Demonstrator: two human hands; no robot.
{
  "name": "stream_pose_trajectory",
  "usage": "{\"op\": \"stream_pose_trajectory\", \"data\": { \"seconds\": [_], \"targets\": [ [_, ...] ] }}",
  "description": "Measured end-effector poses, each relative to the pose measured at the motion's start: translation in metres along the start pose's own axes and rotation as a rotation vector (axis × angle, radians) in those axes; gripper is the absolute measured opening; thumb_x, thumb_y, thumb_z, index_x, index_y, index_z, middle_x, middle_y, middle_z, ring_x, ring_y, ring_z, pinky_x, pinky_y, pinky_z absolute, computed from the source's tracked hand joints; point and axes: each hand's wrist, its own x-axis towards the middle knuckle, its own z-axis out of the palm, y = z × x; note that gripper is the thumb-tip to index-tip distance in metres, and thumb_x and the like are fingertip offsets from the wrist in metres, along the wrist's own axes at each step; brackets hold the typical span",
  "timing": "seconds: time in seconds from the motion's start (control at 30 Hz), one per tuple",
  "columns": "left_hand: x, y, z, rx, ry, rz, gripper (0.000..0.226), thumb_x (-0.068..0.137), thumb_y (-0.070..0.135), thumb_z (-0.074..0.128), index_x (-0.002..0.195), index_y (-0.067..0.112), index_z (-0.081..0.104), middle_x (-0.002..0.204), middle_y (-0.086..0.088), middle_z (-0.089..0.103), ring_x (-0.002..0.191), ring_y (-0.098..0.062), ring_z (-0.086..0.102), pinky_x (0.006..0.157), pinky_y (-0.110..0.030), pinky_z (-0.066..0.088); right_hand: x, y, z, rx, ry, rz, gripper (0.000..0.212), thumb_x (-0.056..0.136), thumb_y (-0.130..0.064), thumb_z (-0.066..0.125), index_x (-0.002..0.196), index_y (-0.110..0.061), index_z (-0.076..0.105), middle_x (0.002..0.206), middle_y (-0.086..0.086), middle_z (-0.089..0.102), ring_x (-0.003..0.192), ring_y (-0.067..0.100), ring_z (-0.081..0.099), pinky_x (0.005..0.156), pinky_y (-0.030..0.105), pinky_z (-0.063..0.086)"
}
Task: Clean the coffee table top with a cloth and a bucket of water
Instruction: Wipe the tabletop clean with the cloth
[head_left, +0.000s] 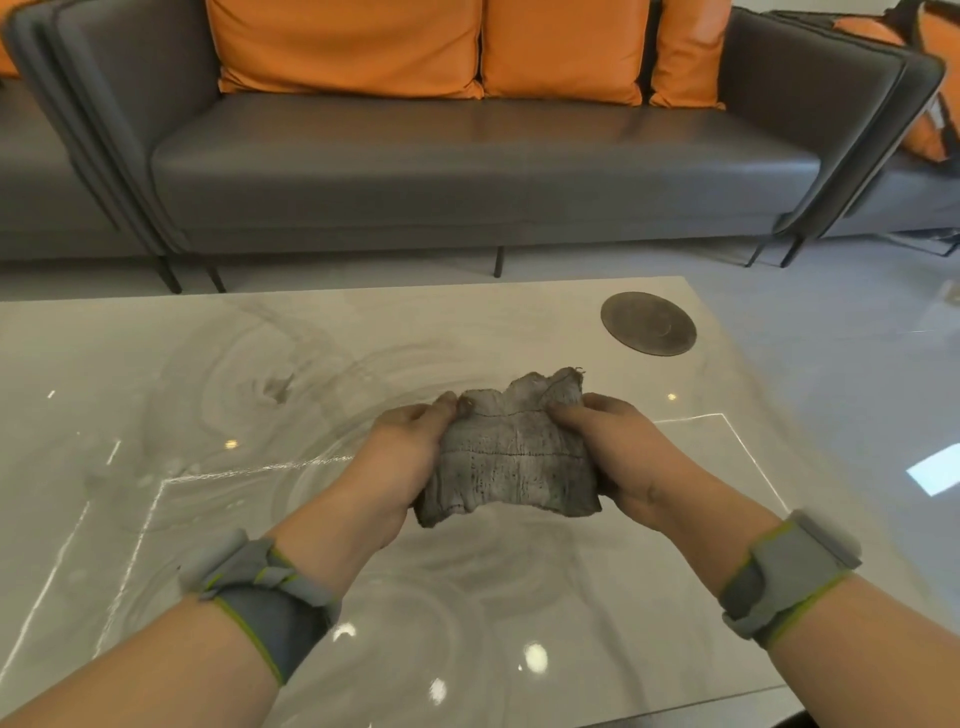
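— Both hands are up: left hand (410, 447) and right hand (618, 447) each pinch a side of the cloth (511, 457), held above the coffee table (156, 415).
— Any room around them?
— Plenty of glossy top on the left; a dark round disc (648, 323) sits by the far right corner.
— And the cloth?
— Grey, crumpled, darkly smudged, stretched left to right between the hands.

I see both hands up over the coffee table (156, 364): left hand (402, 452) and right hand (618, 452) pinch the grey cloth (511, 457) spread between them. Dark round disc (648, 323) far right, grey sofa (467, 171) beyond.
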Motion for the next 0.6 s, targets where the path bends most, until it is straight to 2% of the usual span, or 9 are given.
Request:
{"op": "stream_pose_trajectory", "data": {
  "seconds": [0.03,0.1,0.2,0.27,0.33,0.4,0.47,0.53,0.6],
  "targets": [
    [0.001,-0.001,-0.001,-0.01,0.04,0.022,0.036,0.099,0.036,0.057,0.096,0.003,0.071,0.096,-0.02,0.075,0.088,-0.036,0.073,0.083,-0.05,0.059,0.0,0.001,-0.001,-0.034,0.013,0.018,0.022,0.096,-0.026,0.061,0.111,-0.01,0.067,0.101,0.011,0.076,0.094,0.031,0.074,0.09,0.052,0.057],
    [0.002,-0.001,-0.001,-0.028,0.09,0.052,0.037,0.1,0.035,0.054,0.092,0.003,0.071,0.097,-0.023,0.074,0.092,-0.04,0.071,0.088,-0.058,0.056,0.0,0.002,0.0,-0.085,0.025,0.04,0.021,0.096,-0.025,0.06,0.107,-0.009,0.068,0.1,0.013,0.076,0.092,0.033,0.073,0.088,0.049,0.057],
    [0.0,0.001,0.0,0.008,0.105,0.093,0.034,0.099,0.038,0.054,0.091,0.011,0.073,0.094,-0.011,0.076,0.092,-0.031,0.072,0.09,-0.049,0.057,-0.001,0.002,0.002,-0.146,0.041,0.026,0.023,0.095,-0.022,0.059,0.105,-0.004,0.069,0.099,0.016,0.076,0.085,0.031,0.073,0.078,0.042,0.06],
    [-0.003,0.003,0.001,0.215,0.137,0.211,0.024,0.096,0.037,0.058,0.093,0.019,0.074,0.09,0.001,0.075,0.089,-0.022,0.071,0.087,-0.042,0.057,-0.002,0.0,0.005,-0.175,0.054,-0.005,0.027,0.095,-0.024,0.056,0.105,-0.003,0.069,0.099,0.016,0.076,0.088,0.032,0.073,0.079,0.044,0.061],
    [-0.012,0.006,0.005,0.46,0.147,0.363,0.019,0.095,0.035,0.056,0.1,0.027,0.073,0.092,0.012,0.072,0.089,-0.012,0.067,0.082,-0.033,0.054,-0.005,-0.001,0.011,-0.165,0.019,-0.038,0.034,0.098,-0.035,0.053,0.105,-0.007,0.07,0.092,0.009,0.077,0.082,0.029,0.074,0.074,0.042,0.063],
    [-0.021,0.006,0.012,0.581,0.099,0.475,0.024,0.098,0.035,0.05,0.112,0.033,0.069,0.099,0.017,0.071,0.094,-0.005,0.063,0.084,-0.028,0.05,-0.011,-0.003,0.02,-0.122,-0.081,-0.021,0.042,0.098,-0.049,0.05,0.104,-0.015,0.071,0.081,0.0,0.076,0.072,0.022,0.072,0.067,0.034,0.061],
    [-0.025,0.002,0.018,0.535,-0.037,0.476,0.028,0.099,0.033,0.044,0.122,0.04,0.06,0.106,0.014,0.071,0.1,-0.008,0.064,0.09,-0.032,0.052,-0.014,-0.001,0.026,-0.093,-0.144,-0.003,0.045,0.096,-0.056,0.05,0.105,-0.018,0.071,0.081,-0.001,0.075,0.074,0.019,0.072,0.072,0.034,0.061],
    [-0.026,-0.004,0.023,0.385,-0.196,0.382,0.034,0.094,0.029,0.043,0.12,0.048,0.054,0.104,0.009,0.073,0.097,-0.017,0.07,0.087,-0.042,0.057,-0.012,0.005,0.028,-0.098,-0.122,-0.045,0.037,0.094,-0.05,0.058,0.105,-0.017,0.071,0.089,0.004,0.077,0.082,0.022,0.074,0.081,0.04,0.062],
    [-0.023,-0.007,0.025,0.288,-0.241,0.296,0.037,0.091,0.02,0.043,0.116,0.046,0.054,0.101,0.007,0.073,0.087,-0.022,0.073,0.076,-0.043,0.061,-0.006,0.011,0.026,-0.141,-0.051,-0.085,0.023,0.092,-0.036,0.064,0.103,-0.016,0.071,0.092,0.006,0.077,0.088,0.024,0.074,0.086,0.045,0.06]
  ]
}}
